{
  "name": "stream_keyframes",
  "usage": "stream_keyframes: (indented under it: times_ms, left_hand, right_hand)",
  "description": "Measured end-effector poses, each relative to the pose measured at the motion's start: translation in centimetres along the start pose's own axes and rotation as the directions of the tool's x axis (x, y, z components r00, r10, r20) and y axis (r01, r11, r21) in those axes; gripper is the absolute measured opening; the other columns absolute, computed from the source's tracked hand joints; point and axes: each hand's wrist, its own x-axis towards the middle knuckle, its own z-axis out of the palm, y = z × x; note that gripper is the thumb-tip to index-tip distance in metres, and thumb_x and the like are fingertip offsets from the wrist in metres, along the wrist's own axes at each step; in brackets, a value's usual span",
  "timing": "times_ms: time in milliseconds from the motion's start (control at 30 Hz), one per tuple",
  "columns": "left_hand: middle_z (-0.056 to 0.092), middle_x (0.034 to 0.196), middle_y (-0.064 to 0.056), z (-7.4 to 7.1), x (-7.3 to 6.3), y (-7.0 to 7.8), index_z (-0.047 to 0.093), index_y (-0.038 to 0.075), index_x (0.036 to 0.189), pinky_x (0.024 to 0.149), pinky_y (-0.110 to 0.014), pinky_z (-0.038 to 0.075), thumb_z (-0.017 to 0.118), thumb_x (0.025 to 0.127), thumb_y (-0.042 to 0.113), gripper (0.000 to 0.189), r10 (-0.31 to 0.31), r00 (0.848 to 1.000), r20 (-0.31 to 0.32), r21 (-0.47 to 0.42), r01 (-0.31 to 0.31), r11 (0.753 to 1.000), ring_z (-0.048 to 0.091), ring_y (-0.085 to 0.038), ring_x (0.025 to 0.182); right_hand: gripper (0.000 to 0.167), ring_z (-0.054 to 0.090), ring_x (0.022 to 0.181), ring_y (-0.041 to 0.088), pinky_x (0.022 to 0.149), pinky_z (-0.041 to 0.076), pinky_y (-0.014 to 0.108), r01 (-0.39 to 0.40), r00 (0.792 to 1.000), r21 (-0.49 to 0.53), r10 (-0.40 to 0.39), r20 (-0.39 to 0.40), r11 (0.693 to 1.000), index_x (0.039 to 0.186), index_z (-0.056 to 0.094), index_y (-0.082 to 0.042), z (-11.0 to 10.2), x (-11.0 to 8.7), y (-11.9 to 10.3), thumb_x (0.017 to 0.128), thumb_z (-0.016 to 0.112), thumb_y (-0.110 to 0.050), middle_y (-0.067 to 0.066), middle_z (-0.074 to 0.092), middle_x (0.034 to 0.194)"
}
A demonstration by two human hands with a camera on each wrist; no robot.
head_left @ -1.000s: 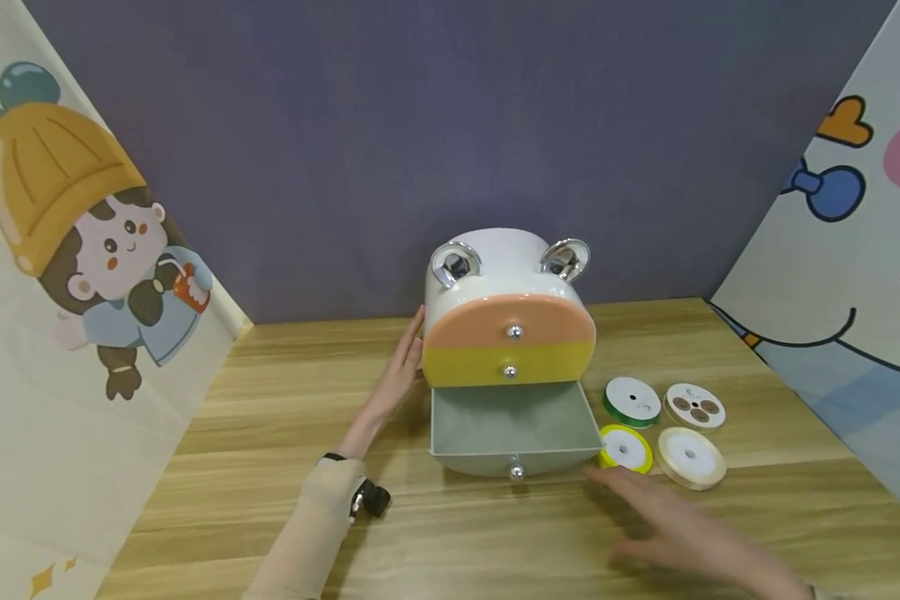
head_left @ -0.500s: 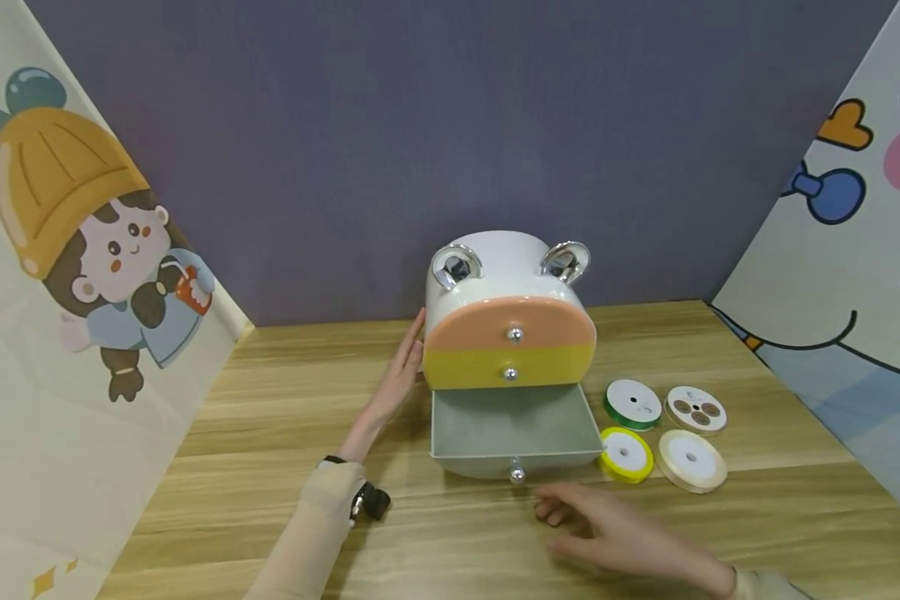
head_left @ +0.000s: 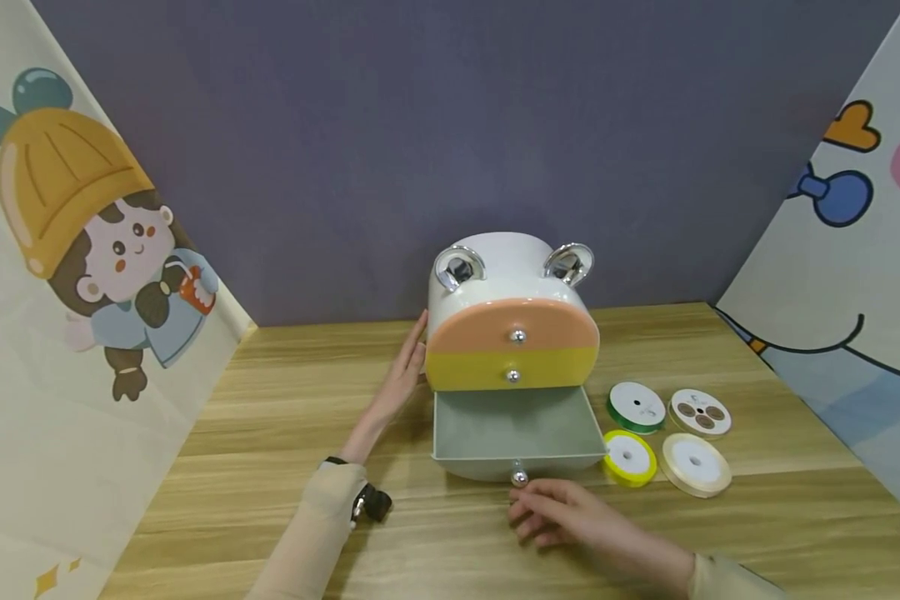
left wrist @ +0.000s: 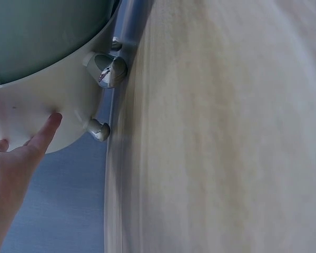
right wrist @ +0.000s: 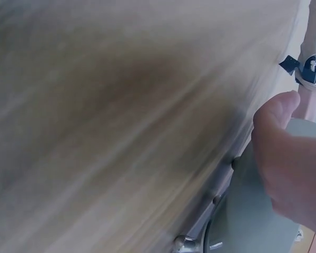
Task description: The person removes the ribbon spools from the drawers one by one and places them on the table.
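Observation:
A small white drawer cabinet (head_left: 506, 258) has an orange top drawer, a yellow middle drawer and a grey bottom drawer (head_left: 517, 425), each with a silver knob. The grey drawer is pulled out, with nothing in it. Along the cabinet's left side my left hand (head_left: 405, 375) rests with extended fingers; in the left wrist view its fingertips touch the white wall. Just below and right of the grey drawer's knob (head_left: 520, 478) is my right hand (head_left: 558, 515), fingers loosely bent, holding nothing. Whether a fingertip touches the knob I cannot tell.
Right of the cabinet lie several ribbon spools on the wooden table (head_left: 292, 400): a green one (head_left: 636, 407), a brown-and-white one (head_left: 700, 412), a yellow one (head_left: 629, 457) and a cream one (head_left: 695, 464). A dark wall (head_left: 480, 125) stands behind, with printed panels at both sides.
My right hand has moved left from beside the yellow spool to the grey drawer's knob. My left hand stays against the cabinet; the drawer and spools keep their places.

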Motion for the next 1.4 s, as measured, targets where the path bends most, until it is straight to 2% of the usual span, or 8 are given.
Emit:
stream_keyframes:
  times_ms: [133, 333, 433, 733, 1267, 1400]
  left_hand:
    - [0.006, 0.169, -0.001, 0.1, 0.0, 0.9, 0.007, 0.029, 0.161, 0.104, -0.064, 0.044, 0.023, 0.111, 0.021, 0.053, -0.015, 1.0, 0.015, -0.017, 0.015, 1.0, 0.026, -0.039, 0.15]
    - [0.005, 0.169, -0.005, 0.2, -0.6, 2.8, 0.007, 0.023, 0.161, 0.109, -0.062, 0.041, 0.025, 0.11, 0.025, 0.055, -0.021, 0.999, 0.038, -0.015, 0.022, 1.0, 0.018, -0.037, 0.153]
    - [0.005, 0.169, -0.007, 0.3, -0.6, 3.1, 0.007, 0.021, 0.161, 0.109, -0.062, 0.041, 0.026, 0.11, 0.025, 0.055, -0.014, 0.999, 0.036, -0.01, 0.014, 1.0, 0.018, -0.038, 0.152]
    - [0.004, 0.169, -0.005, 0.3, -0.6, 3.1, 0.006, 0.022, 0.161, 0.107, -0.063, 0.042, 0.025, 0.11, 0.021, 0.055, -0.021, 0.999, 0.043, -0.033, 0.023, 0.999, 0.022, -0.039, 0.151]
    - [0.003, 0.169, -0.007, 0.4, -0.9, 3.2, 0.005, 0.02, 0.161, 0.107, -0.063, 0.042, 0.023, 0.11, 0.02, 0.054, -0.023, 0.999, 0.042, -0.023, 0.024, 0.999, 0.023, -0.042, 0.15]
    - [0.003, 0.169, -0.007, 0.3, -0.7, 2.4, 0.005, 0.022, 0.161, 0.107, -0.064, 0.041, 0.022, 0.11, 0.019, 0.054, -0.023, 0.999, 0.027, -0.019, 0.024, 1.0, 0.02, -0.041, 0.151]
  right_hand:
    - [0.051, 0.068, 0.09, 0.008, 0.076, 0.057, 0.023, -0.025, 0.999, 0.08, 0.027, -0.029, 0.996, 0.131, 0.052, 0.012, 0.0, 0.2, 0.1, 0.105, 0.047, -0.032, -0.001, 0.071, 0.106]
    - [0.045, 0.067, 0.087, 0.005, 0.072, 0.055, 0.021, -0.027, 0.998, 0.164, 0.035, -0.046, 0.986, 0.125, 0.059, 0.004, -0.1, 0.6, 0.0, 0.105, 0.046, -0.034, -0.006, 0.072, 0.101]
    - [0.044, 0.066, 0.086, 0.004, 0.072, 0.055, 0.02, -0.02, 0.999, 0.169, 0.026, -0.038, 0.985, 0.124, 0.06, 0.003, -0.1, 0.6, -0.1, 0.106, 0.045, -0.034, -0.006, 0.072, 0.102]
    - [0.045, 0.066, 0.086, 0.004, 0.073, 0.055, 0.02, -0.008, 1.0, 0.155, 0.013, -0.027, 0.988, 0.124, 0.059, 0.005, -0.5, 0.9, 0.0, 0.106, 0.046, -0.033, -0.005, 0.072, 0.102]
    - [0.042, 0.067, 0.087, 0.005, 0.077, 0.057, 0.021, -0.024, 0.994, 0.111, 0.036, -0.102, 0.994, 0.122, 0.06, 0.002, -1.3, 2.3, -0.5, 0.104, 0.049, -0.035, -0.005, 0.072, 0.099]
    - [0.043, 0.066, 0.086, 0.005, 0.076, 0.056, 0.02, -0.016, 0.994, 0.104, 0.026, -0.102, 0.994, 0.122, 0.06, 0.003, -1.5, 2.5, -0.6, 0.104, 0.049, -0.035, -0.006, 0.072, 0.099]
